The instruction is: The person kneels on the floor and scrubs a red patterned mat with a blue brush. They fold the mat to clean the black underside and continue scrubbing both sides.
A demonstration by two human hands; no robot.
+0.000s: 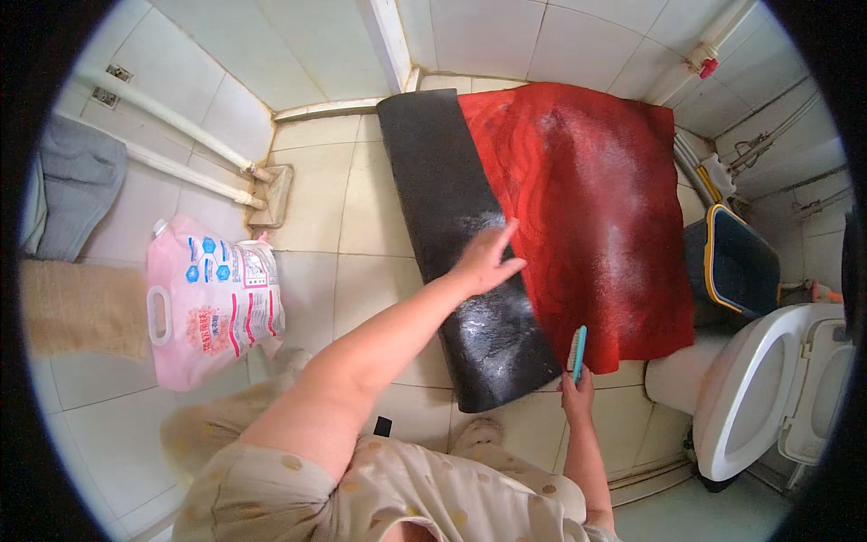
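A red mat (pixel 623 217) with a darker wavy pattern lies on the tiled floor, whitish foam smeared over its middle. Its left side is folded over, so the black backing (pixel 433 172) faces up, wet and shiny near my end. Over the fold's edge, my left hand (pixel 488 262) has its fingers apart and holds nothing; whether the fingertips press on the mat is hard to tell. My right hand (pixel 578 390) grips a teal scrub brush (pixel 576 352) with pale bristles, held upright by the mat's near edge.
At left stands a pink detergent pouch (pixel 217 307) with a handle, beside white pipes (pixel 172 122) and a hanging grey cloth (pixel 77 185). A dark basin (pixel 736 262) with a yellow rim and a white toilet (pixel 750 397) border the mat's right side.
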